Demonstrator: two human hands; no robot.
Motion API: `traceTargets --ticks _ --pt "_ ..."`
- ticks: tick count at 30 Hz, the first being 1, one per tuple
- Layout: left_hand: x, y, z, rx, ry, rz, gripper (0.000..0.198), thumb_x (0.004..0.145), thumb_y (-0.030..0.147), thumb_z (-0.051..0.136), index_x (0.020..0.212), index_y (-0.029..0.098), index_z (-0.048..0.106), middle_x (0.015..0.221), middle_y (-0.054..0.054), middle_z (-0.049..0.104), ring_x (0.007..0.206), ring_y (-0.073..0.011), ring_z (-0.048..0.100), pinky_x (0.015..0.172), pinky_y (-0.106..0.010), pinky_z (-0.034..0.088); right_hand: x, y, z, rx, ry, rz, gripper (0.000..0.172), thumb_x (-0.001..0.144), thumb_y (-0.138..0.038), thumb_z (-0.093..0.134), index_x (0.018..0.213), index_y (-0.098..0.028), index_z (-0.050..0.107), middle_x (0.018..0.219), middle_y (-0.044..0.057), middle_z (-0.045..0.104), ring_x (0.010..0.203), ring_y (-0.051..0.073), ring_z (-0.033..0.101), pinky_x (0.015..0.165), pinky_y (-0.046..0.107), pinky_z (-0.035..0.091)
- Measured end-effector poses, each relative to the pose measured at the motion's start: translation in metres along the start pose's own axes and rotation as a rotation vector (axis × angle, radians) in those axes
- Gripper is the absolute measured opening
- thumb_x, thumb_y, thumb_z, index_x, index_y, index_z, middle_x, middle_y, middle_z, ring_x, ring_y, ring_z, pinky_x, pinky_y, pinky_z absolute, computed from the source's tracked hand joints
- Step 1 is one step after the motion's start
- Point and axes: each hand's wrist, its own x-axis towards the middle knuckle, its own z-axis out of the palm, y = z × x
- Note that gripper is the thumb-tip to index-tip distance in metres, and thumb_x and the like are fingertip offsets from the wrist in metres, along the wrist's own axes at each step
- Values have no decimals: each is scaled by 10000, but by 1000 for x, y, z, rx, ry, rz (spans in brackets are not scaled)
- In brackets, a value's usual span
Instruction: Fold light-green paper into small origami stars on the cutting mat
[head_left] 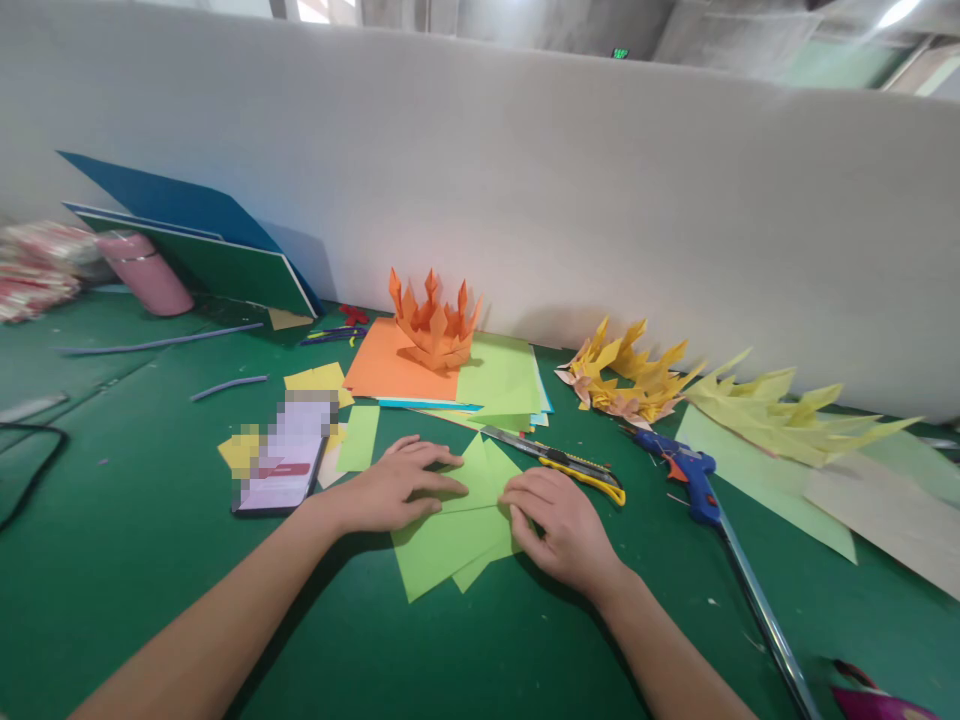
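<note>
A small stack of light green paper sheets (442, 545) lies on the green table (150, 560) in front of me. My left hand (394, 488) rests flat on the top sheet, fingers stretched out toward the right. My right hand (559, 520) presses on the right edge of the folded green piece (484, 470), fingers curled and pinching the paper. The fingertips of both hands nearly meet over the fold.
A yellow utility knife (570, 463) lies just beyond my right hand. A blue glue gun (686, 475) and a metal ruler (765, 610) lie to the right. An orange folded paper crown (435, 325) stands on coloured sheets. Yellow paper shapes (637, 380), a phone (285, 460) and a pink bottle (146, 272) are around.
</note>
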Motion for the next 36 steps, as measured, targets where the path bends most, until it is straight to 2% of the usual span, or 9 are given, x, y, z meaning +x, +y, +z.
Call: traceTargets --ticks 3,5,16,21,27,31,36 --pt "0 0 0 13 -13 -9 342 866 229 513 1166 379 582 1367 10 480 1286 -234 369 1084 -511 183 0 0 3 2 -39 -54 270 863 -134 437 1034 -164 644 1037 99 676 950 216 587 830 392 490" --pt "0 1 0 15 -15 -15 337 871 236 506 1167 379 580 1368 11 478 1289 -234 366 1084 -513 179 0 0 5 10 -82 -77 281 864 -133 436 1049 -153 646 1065 100 674 951 226 590 827 403 503" --pt "1 1 -1 -3 -27 -39 340 866 221 512 1158 379 584 1366 19 479 1288 -239 367 1088 -524 169 -1 1 3 28 -132 -63 294 855 -125 421 1030 -137 656 1033 116 667 920 218 589 815 391 512" --pt "1 1 -1 -10 -45 -49 327 876 250 511 1161 394 581 1378 29 467 1293 -237 359 1090 -522 158 2 -4 4 -16 -157 -118 266 866 -128 431 1032 -134 639 961 115 658 877 214 570 775 366 491" --pt "1 -2 -1 -21 -33 -34 340 875 227 506 1160 396 583 1380 33 467 1297 -233 359 1097 -506 146 13 -13 13 -4 -255 -173 256 894 -163 410 1036 -121 619 841 85 620 759 191 518 683 317 424" --pt "2 -6 1 -22 -45 -28 434 852 94 456 1151 379 589 1382 36 467 1301 -215 361 1100 -498 143 23 -24 19 -73 -332 -172 252 922 -219 402 1060 -162 604 817 55 595 712 174 470 630 307 350" --pt "3 -8 3 -23 -18 -9 482 824 60 452 1166 374 582 1366 23 486 1291 -223 373 1090 -498 166 28 -34 24 -150 -389 -131 216 931 -275 427 1059 -210 589 793 26 564 742 171 461 602 301 281"
